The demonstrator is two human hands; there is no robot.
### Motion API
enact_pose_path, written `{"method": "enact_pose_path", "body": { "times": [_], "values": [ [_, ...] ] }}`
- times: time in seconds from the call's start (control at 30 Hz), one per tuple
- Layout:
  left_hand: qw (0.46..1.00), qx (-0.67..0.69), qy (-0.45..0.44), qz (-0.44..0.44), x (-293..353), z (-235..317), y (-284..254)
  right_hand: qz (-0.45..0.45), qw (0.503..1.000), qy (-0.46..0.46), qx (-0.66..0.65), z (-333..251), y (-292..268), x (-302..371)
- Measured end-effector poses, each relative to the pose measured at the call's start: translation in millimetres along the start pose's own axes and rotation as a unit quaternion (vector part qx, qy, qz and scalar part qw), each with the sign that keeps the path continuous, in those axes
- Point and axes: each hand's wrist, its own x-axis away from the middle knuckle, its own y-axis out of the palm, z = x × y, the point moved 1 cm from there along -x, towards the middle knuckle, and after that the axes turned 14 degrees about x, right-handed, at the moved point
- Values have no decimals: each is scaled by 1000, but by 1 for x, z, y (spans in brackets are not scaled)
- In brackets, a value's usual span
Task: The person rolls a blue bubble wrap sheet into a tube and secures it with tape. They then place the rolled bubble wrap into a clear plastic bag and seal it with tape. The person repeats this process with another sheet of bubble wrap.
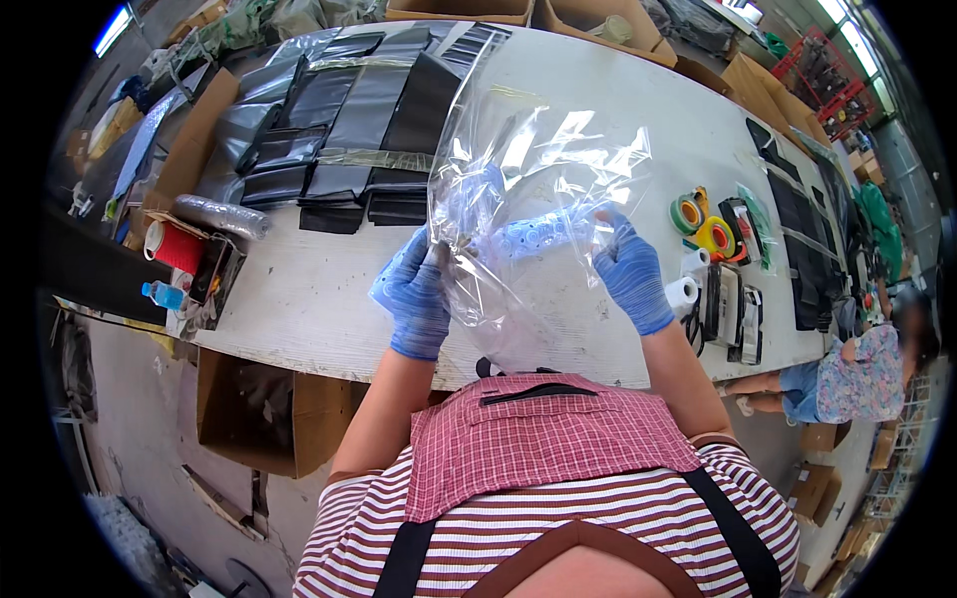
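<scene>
Clear plastic bag (558, 149): thin, glossy, creased, bright with reflections; between and beyond the hands, over the white table (309, 299).
Pale-blue item (528, 237): circle-patterned, between the hands; inside or behind the film, cannot tell.
Left hand (414, 294): blue-gloved, curled closed on the bag's edge.
Right hand (633, 271): blue-gloved, part-curled, fingertips at the bag's side; grip unclear.
</scene>
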Motion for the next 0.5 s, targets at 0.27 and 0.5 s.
{"method": "enact_pose_path", "body": {
  "times": [0.27, 0.5],
  "values": [
    [999, 24, 24, 20, 14, 12, 19, -62, 979, -100, -168, -12, 4, -5],
    [995, 77, 16, 57, 15, 45, 0, -100, 963, 83, -235, 34, -10, -8]
  ]
}}
